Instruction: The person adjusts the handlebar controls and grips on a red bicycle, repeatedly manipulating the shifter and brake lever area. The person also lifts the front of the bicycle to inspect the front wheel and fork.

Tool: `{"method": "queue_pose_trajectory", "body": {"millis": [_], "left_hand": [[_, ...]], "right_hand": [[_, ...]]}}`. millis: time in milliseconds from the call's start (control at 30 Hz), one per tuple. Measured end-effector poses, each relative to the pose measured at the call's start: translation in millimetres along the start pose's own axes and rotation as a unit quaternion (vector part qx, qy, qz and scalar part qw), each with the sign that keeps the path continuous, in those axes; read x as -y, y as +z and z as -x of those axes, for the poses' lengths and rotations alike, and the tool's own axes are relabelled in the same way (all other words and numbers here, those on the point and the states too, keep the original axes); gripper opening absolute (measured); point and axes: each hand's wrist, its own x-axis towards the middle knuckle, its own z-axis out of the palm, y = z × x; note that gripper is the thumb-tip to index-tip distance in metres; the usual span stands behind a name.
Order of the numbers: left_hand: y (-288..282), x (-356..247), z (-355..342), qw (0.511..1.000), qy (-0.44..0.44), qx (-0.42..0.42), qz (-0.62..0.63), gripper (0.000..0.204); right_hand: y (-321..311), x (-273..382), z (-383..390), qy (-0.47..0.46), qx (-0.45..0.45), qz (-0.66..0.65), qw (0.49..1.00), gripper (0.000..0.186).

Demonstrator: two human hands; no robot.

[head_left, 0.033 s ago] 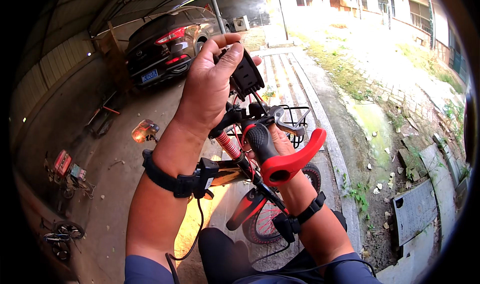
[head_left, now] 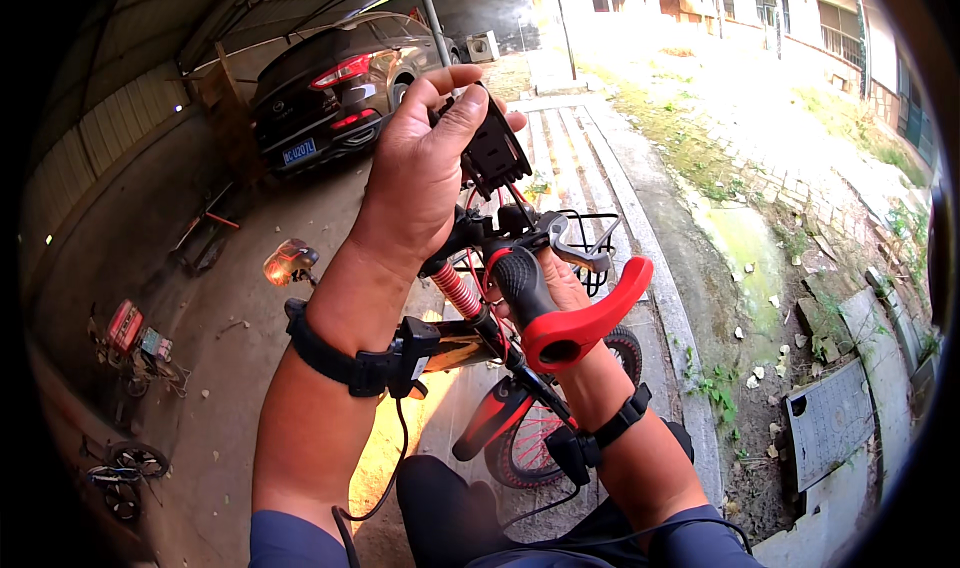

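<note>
My left hand (head_left: 420, 178) is raised over a bicycle's handlebar and grips a black clamp-like mount (head_left: 497, 151) between thumb and fingers. My right hand (head_left: 568, 286) reaches up from below and closes around the handlebar, just behind the black grip (head_left: 517, 280) with its curved red bar end (head_left: 590, 320); most of its fingers are hidden. A silver brake lever (head_left: 575, 255) sticks out beside it. Both wrists wear black straps with small boxes and cables. Below the hands are the red frame, a red spring and the front wheel (head_left: 520, 453).
A black wire basket (head_left: 592, 236) sits ahead of the bars. A dark car (head_left: 335, 88) is parked ahead left under a roof with a metal post (head_left: 432, 13). Small bikes (head_left: 130, 340) lie at left. A ribbed concrete ramp (head_left: 570, 138), rubble and a drain cover (head_left: 830, 423) lie at right.
</note>
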Motion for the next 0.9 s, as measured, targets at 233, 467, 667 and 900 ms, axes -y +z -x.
{"method": "queue_pose_trajectory", "body": {"millis": [233,467,667,900], "left_hand": [[17,11,-7,0.999,0.018,-0.041,-0.016,0.038],[19,7,-10,0.999,-0.005,-0.039,0.026,0.048],[10,-4,-8,0.989,0.0,-0.039,-0.146,0.044],[1,-15,-6,0.982,-0.033,0.009,-0.184,0.047]], "right_hand": [[3,1,1,-0.001,-0.031,0.009,0.999,0.046],[1,0,-2,0.004,-0.057,-0.031,0.998,0.045],[3,1,1,0.006,-0.036,0.001,0.999,0.044],[7,1,1,-0.008,-0.024,-0.012,1.0,0.04]]}}
